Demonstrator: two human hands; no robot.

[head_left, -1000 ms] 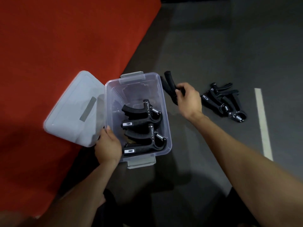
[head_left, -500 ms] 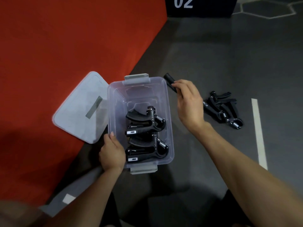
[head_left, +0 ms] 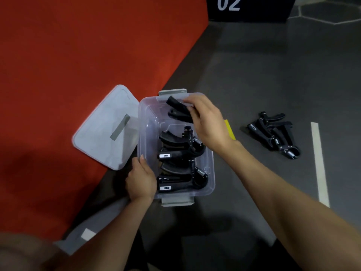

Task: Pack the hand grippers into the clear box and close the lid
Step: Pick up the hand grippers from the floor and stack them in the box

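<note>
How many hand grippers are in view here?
Apparently 5: two lying in the clear box, at and; one held by the right hand; two overlapping on the floor, possibly hiding more.

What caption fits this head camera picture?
Right hand lowers a hand gripper into the clear box; left hand steadies it.

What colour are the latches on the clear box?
Grey latches, best seen in the head view.
</note>
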